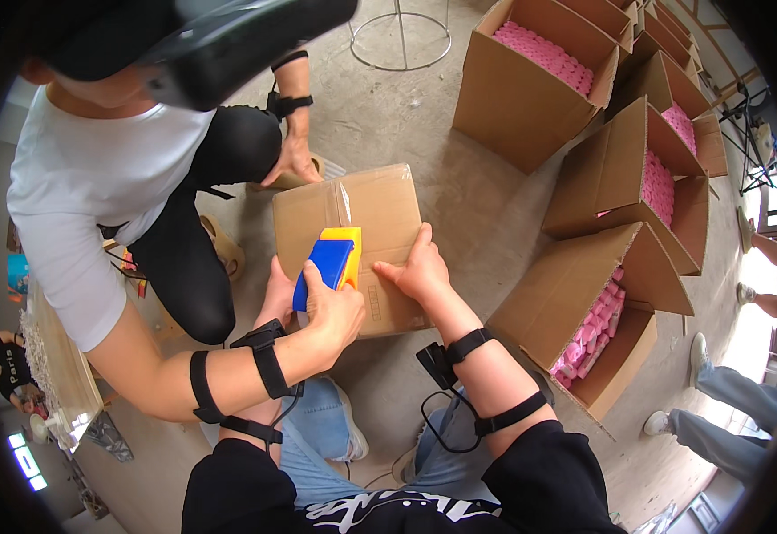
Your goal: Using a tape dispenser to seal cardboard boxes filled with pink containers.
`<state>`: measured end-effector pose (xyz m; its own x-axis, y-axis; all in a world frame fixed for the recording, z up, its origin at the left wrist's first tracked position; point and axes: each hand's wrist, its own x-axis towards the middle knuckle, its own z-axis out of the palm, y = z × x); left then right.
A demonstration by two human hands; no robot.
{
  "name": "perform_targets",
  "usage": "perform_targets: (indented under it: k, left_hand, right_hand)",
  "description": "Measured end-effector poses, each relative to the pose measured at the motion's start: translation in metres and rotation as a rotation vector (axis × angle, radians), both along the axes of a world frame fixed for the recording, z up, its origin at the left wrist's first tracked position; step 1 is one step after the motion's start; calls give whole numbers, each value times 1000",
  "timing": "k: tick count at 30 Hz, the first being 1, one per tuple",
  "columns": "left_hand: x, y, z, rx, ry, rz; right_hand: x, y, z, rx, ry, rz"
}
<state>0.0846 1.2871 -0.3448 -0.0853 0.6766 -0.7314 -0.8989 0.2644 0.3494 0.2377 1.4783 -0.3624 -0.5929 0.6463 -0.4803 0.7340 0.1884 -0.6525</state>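
Note:
A closed cardboard box (380,209) with clear tape along its top is between my hands. My right hand (420,269) grips its right side, thumb on the top face and fingers over the edge. My left hand (276,292) holds the near left side, partly hidden behind a co-worker's forearm. The co-worker's hand (333,311) presses a blue and yellow tape dispenser (328,265) on the box top, between my hands. That person's other hand (294,162) reaches down by the far left corner of the box.
Open cardboard boxes (531,107) filled with pink packets (591,334) stand in rows at the right. The co-worker (95,178) crouches at the left. A wire stand (399,40) is at the top. Other people's legs (727,418) show at the far right.

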Motion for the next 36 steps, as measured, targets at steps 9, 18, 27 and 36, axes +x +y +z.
perform_targets:
  k: [9,18,27,36]
  left_hand:
    - [2,6,9,83,-124,-34]
    - [73,39,14,304,-1718,1044]
    - [55,23,-38,274,-1287,589]
    - [104,43,94,-33,-1632,1886]
  right_hand:
    - [1,-1,-7,21,12,0]
    - [18,-16,-5,50,-21,-200]
    - [16,-17,-2,58,-28,-257]
    - [17,-17,-9,64,-49,-271]
